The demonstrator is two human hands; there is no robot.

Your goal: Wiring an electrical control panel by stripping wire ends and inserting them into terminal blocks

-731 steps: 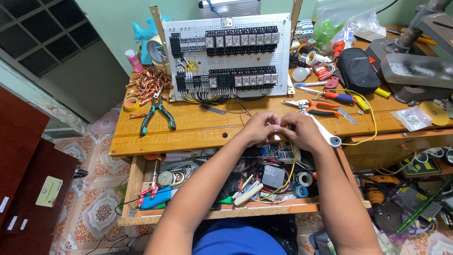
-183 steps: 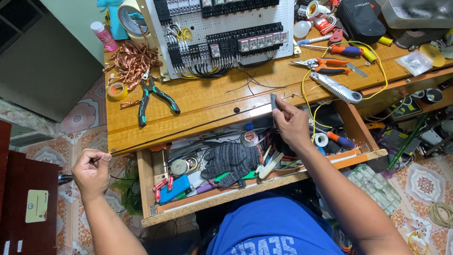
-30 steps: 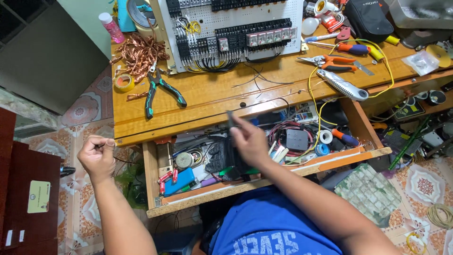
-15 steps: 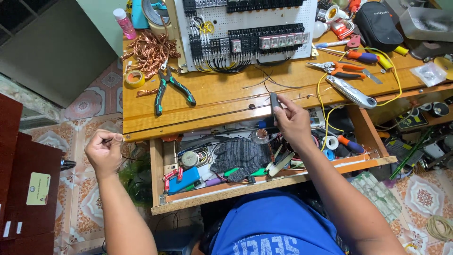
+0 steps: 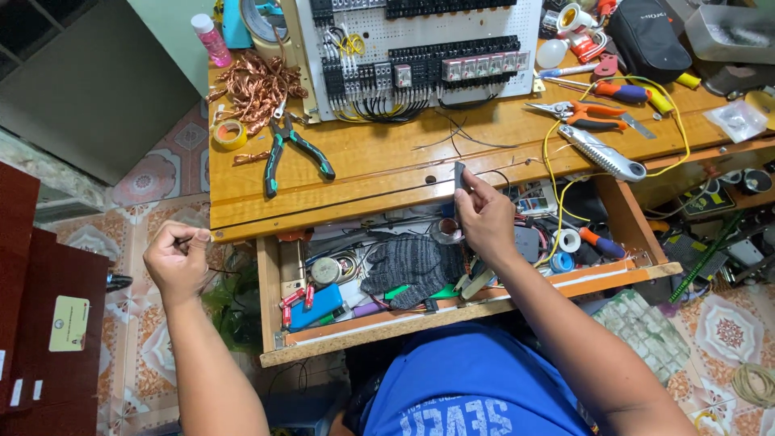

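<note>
A wooden desk fills the upper half of the head view, and propped at its back stands a white perforated control panel rowed with black relays and terminal blocks, black wires looping out along its lower edge. Under the desk's front edge an open drawer is packed with clutter, a dark knitted glove lying in its middle beside a blue flat box and small tape rolls. On the desk's left part lie a tangle of bare copper wire, green-handled pliers and a yellow tape roll; on the right lie a silver utility knife, orange-handled pliers and a looping yellow wire. The right hand is raised over the drawer at the desk's front edge, its grip pinched around a small dark flat piece held upright just in front of the desk edge. The left hand is well off to the left, over the patterned tile floor, closed in a fist on a thin dark wire that trails from it toward the drawer.
</note>
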